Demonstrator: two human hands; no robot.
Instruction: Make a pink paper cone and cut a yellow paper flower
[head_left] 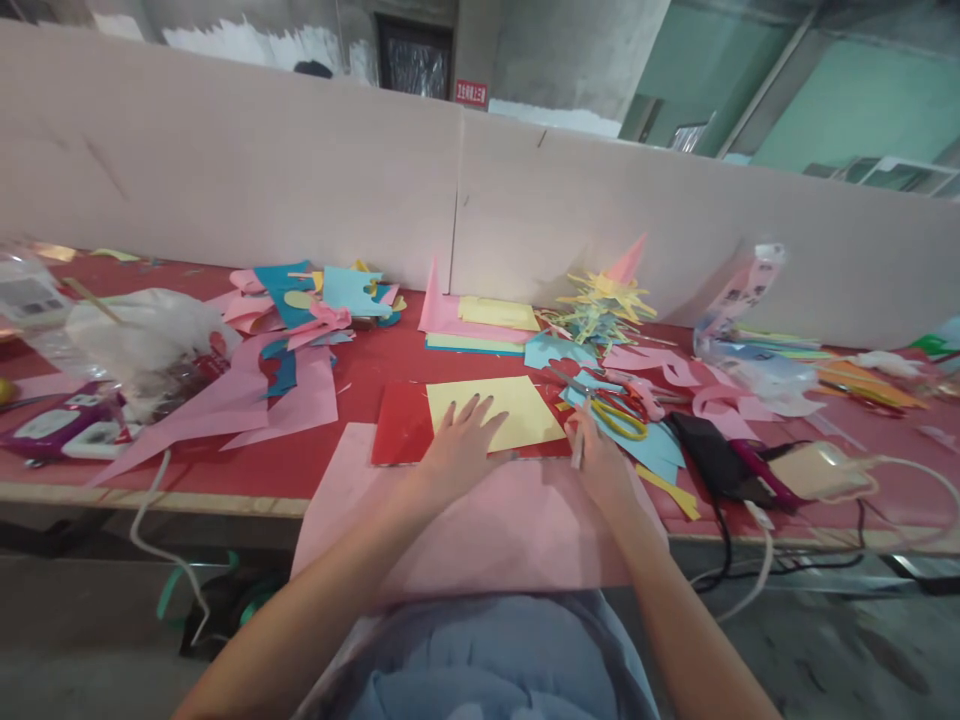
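- Here, the left hand (463,448) lies flat on the yellow paper (523,408), fingers spread wide.
- The yellow paper sits on a red board (400,425).
- The right hand (597,452) holds a thin stick (577,455) in bent fingers, near the paper's right corner.
- Yellow-handled scissors (616,409) lie nearby.

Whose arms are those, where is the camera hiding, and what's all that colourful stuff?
There's no machine here: these are a person's two bare hands. The camera is worn on that person's head, so the picture looks forward and down past their own arms. The left hand lies spread on a yellow paper sheet, which partly covers a flat red piece. The right hand holds a slim object, too blurry to name. On the red table you can also spot yellow-handled scissors, a pink pointed cone and cut light-blue paper.
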